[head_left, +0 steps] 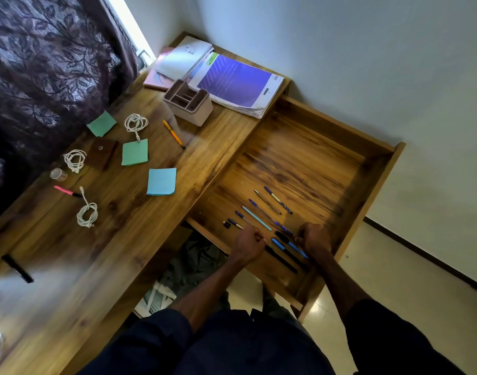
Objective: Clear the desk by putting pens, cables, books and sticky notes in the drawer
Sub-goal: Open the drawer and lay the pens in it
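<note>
The wooden drawer (307,158) stands pulled out from the desk (140,228). Several pens (259,212) lie in a row on its floor. Both hands are inside the drawer near its front. My left hand (249,243) pinches the end of a pen. My right hand (314,239) has curled fingers on a blue pen (296,249) among dark pens. On the desk lie an orange pen (173,133), a pink pen (65,191), three coiled white cables (136,123) (75,159) (87,213), two green sticky pads (134,152) (101,123) and a blue pad (161,182).
A purple-covered book (234,82) and spiral notebooks (177,62) lie at the desk's far corner, with a beige organiser (188,102) in front. A brown pouch (103,152) and a small clear jar (58,174) sit near the dark patterned curtain (42,63). White walls flank the drawer.
</note>
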`<state>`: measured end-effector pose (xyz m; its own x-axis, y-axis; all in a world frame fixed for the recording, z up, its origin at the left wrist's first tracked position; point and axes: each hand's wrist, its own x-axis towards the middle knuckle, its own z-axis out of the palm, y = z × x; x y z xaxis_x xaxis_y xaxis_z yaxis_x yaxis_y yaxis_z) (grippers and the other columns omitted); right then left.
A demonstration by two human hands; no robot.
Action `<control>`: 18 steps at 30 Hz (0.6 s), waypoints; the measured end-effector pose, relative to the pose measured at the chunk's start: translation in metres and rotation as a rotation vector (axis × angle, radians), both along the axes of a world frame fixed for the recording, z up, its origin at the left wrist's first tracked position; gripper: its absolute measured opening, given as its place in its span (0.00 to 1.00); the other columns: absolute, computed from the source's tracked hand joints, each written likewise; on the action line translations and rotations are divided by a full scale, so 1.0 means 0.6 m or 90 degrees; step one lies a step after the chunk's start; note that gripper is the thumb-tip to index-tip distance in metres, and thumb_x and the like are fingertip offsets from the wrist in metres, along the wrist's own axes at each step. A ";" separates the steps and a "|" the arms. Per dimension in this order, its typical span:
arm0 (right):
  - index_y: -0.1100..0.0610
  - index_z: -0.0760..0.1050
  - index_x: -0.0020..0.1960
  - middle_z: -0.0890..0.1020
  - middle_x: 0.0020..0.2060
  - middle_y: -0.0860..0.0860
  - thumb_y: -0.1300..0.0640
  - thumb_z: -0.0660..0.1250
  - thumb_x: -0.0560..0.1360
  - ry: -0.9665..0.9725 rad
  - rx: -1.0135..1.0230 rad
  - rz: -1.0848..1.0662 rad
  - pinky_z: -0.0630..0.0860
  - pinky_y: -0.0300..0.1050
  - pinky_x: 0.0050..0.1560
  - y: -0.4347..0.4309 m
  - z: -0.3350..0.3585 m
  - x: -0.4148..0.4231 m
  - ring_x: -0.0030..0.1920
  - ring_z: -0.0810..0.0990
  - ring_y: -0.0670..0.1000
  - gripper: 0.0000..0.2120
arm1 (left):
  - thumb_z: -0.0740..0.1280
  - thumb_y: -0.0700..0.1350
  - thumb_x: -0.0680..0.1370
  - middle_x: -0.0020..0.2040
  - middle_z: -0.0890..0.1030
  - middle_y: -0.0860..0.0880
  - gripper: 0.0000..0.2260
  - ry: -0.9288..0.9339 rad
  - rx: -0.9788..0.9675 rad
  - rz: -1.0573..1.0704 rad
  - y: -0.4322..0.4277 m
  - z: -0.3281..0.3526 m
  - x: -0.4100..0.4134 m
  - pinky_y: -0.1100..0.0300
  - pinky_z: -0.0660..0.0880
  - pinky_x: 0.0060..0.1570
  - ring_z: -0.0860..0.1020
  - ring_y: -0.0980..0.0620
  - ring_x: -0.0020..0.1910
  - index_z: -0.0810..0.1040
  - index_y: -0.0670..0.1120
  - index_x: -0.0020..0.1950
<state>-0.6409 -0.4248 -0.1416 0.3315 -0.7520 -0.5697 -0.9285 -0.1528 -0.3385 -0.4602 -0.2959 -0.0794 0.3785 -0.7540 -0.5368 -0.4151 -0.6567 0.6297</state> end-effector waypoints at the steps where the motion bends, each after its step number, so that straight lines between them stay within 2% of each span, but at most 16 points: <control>1: 0.49 0.78 0.49 0.82 0.45 0.48 0.52 0.73 0.74 -0.002 0.002 0.001 0.79 0.46 0.44 0.000 -0.005 0.000 0.46 0.80 0.49 0.06 | 0.72 0.44 0.76 0.45 0.83 0.52 0.01 -0.001 0.006 0.001 0.003 -0.004 0.001 0.54 0.83 0.45 0.82 0.55 0.44 0.82 0.48 0.46; 3: 0.50 0.78 0.49 0.81 0.45 0.48 0.52 0.73 0.75 -0.001 0.000 0.004 0.77 0.45 0.43 0.002 -0.004 0.003 0.46 0.79 0.49 0.06 | 0.71 0.43 0.76 0.44 0.83 0.53 0.01 -0.009 0.008 -0.005 0.007 0.000 0.001 0.56 0.82 0.44 0.82 0.57 0.43 0.83 0.47 0.45; 6: 0.51 0.78 0.50 0.81 0.45 0.49 0.52 0.72 0.75 -0.006 -0.005 -0.014 0.80 0.48 0.46 0.003 -0.011 0.004 0.46 0.80 0.49 0.06 | 0.70 0.41 0.78 0.40 0.81 0.56 0.03 -0.006 0.015 -0.011 0.013 0.008 0.004 0.64 0.79 0.42 0.80 0.60 0.40 0.84 0.45 0.47; 7: 0.51 0.78 0.50 0.81 0.45 0.48 0.52 0.72 0.75 -0.014 0.001 -0.020 0.80 0.47 0.45 0.004 -0.013 0.005 0.45 0.80 0.48 0.05 | 0.70 0.42 0.78 0.41 0.81 0.56 0.03 -0.002 0.020 -0.011 0.016 0.007 0.007 0.63 0.79 0.42 0.80 0.60 0.40 0.84 0.45 0.47; 11: 0.52 0.77 0.48 0.81 0.41 0.48 0.56 0.69 0.78 -0.035 0.032 -0.032 0.78 0.43 0.41 0.009 -0.013 0.010 0.43 0.80 0.46 0.01 | 0.71 0.47 0.77 0.44 0.84 0.51 0.04 0.003 0.027 0.004 0.028 -0.003 0.018 0.50 0.84 0.44 0.83 0.54 0.42 0.83 0.47 0.47; 15: 0.52 0.77 0.49 0.83 0.43 0.49 0.56 0.67 0.79 -0.039 0.044 -0.015 0.82 0.46 0.47 0.018 -0.019 0.008 0.44 0.82 0.47 0.01 | 0.70 0.45 0.78 0.44 0.84 0.51 0.04 0.018 0.001 0.010 0.036 0.001 0.021 0.52 0.83 0.45 0.83 0.55 0.42 0.83 0.46 0.48; 18: 0.50 0.78 0.48 0.82 0.42 0.48 0.56 0.67 0.79 -0.037 0.032 -0.001 0.83 0.49 0.48 0.017 -0.021 0.006 0.44 0.82 0.47 0.03 | 0.69 0.43 0.79 0.42 0.83 0.52 0.04 0.023 -0.014 0.004 0.041 0.007 0.024 0.56 0.83 0.45 0.82 0.58 0.40 0.83 0.45 0.46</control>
